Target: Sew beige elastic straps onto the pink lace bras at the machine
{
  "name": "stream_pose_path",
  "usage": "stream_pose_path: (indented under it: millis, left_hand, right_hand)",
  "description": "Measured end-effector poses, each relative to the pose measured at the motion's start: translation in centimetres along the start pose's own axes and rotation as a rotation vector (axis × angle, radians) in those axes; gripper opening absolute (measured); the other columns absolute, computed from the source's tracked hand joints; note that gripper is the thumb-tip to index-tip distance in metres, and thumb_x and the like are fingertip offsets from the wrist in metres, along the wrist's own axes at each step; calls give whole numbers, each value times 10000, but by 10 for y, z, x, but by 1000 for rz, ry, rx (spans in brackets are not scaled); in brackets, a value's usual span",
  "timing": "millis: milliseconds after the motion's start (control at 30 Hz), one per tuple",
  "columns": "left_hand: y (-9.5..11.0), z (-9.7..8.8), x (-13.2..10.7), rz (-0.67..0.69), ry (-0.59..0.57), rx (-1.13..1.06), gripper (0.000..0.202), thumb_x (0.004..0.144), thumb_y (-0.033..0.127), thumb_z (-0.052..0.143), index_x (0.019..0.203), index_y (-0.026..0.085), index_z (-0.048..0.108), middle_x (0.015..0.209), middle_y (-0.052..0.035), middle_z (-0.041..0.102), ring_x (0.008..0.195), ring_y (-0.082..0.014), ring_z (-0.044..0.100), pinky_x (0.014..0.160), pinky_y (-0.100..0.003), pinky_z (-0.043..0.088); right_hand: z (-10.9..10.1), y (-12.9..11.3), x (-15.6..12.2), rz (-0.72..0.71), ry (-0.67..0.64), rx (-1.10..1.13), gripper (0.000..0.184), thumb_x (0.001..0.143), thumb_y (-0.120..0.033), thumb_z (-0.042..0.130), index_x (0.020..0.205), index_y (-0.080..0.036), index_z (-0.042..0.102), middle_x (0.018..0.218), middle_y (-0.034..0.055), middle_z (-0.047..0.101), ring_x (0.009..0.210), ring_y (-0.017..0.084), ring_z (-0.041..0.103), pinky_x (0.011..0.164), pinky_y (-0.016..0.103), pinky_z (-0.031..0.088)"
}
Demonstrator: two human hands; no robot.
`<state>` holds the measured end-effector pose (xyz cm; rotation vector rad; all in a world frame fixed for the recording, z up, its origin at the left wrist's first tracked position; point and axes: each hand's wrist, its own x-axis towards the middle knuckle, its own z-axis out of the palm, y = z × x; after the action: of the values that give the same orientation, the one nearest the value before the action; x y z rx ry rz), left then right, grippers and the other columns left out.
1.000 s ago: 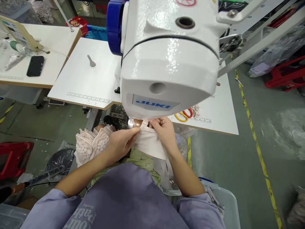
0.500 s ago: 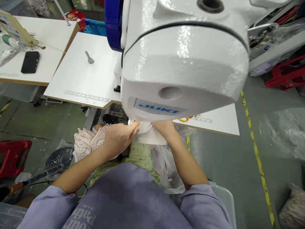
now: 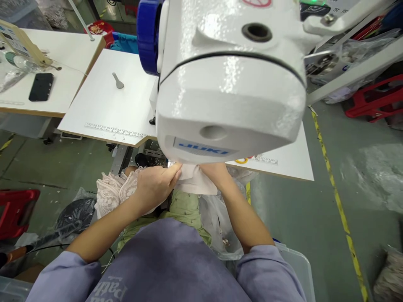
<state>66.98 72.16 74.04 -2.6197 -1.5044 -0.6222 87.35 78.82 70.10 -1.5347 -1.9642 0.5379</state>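
Note:
A white sewing machine (image 3: 226,96) with a blue handwheel fills the upper middle and hides its needle area. Just below its head, a pale pink piece of fabric (image 3: 197,184) stretches between my hands. My left hand (image 3: 157,182) pinches the fabric's left side between thumb and fingers. On the fabric's right side is my right hand (image 3: 215,173), its fingers mostly hidden beneath the machine head, and it holds the cloth there. Bunched pale pink lace (image 3: 110,191) hangs left of my left hand.
The white machine table (image 3: 103,98) bears a grey spoon-shaped tool (image 3: 118,81) and a printed ruler. Yellow-handled scissors (image 3: 242,160) lie partly hidden at right. A black phone (image 3: 41,87) rests on the left table. A clear plastic bin (image 3: 297,268) stands by my right elbow.
The view has shifted slightly, so the machine sits a little lower and further left. Both hands keep their hold on the fabric in nearly the same place.

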Motion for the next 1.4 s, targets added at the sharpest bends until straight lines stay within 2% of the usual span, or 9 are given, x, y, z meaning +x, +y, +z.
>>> stream_pose_path:
  millis: [267,467,633,767,967,1100,1267,1400]
  left_hand:
    - [-1,-1,1,34,38,24,301,1023,297,478,964,213,761,483,16,577,467,-132,510,509,-307,200]
    - [-1,-2,2,35,25,20,321,1033,307,461,948,212,755,490,15,587,473,-135,527,513,-308,211]
    - [-6,0,-2,43,-4,25,329,1043,318,440,1034,211,751,510,13,599,475,-151,544,501,-317,208]
    - [-11,5,-7,53,70,65,313,1032,329,476,1053,194,758,498,19,582,465,-154,537,477,-309,216]
    - [-12,3,-7,130,147,54,249,1007,297,541,989,188,764,541,31,621,492,-132,558,494,-297,283]
    - [-12,1,-5,166,199,60,210,992,271,567,964,184,756,524,41,603,481,-118,533,497,-284,285]
    - [-9,3,-3,210,209,34,177,975,264,588,934,190,743,500,42,574,460,-113,488,493,-291,244]
    - [-6,3,-1,218,190,13,181,977,247,567,925,187,730,482,38,550,457,-119,471,496,-293,218]
  right_hand:
    - [-5,-5,0,-24,4,-20,143,856,-265,487,770,-207,585,721,73,634,712,247,602,668,346,516]
    - [-3,-2,1,-34,23,23,130,852,-253,518,738,-225,574,705,61,635,690,242,594,667,354,519]
    - [0,-6,4,45,-17,41,165,870,-288,541,721,-232,583,643,30,632,645,228,591,648,341,502]
    - [0,-11,5,70,10,53,131,887,-323,544,861,-224,625,687,13,656,648,214,588,634,319,460]
    - [2,-11,1,76,28,108,165,880,-310,509,773,-210,586,654,8,625,611,183,533,616,294,404]
    - [2,-12,1,64,35,144,177,884,-315,497,801,-198,600,627,-2,607,584,167,501,607,287,385]
    - [-3,-14,-1,59,69,216,235,909,-381,531,903,-185,660,632,-7,615,613,175,545,632,289,417]
    - [-6,-12,-3,41,96,248,214,894,-378,571,933,-200,683,651,-10,639,634,184,582,683,308,469]
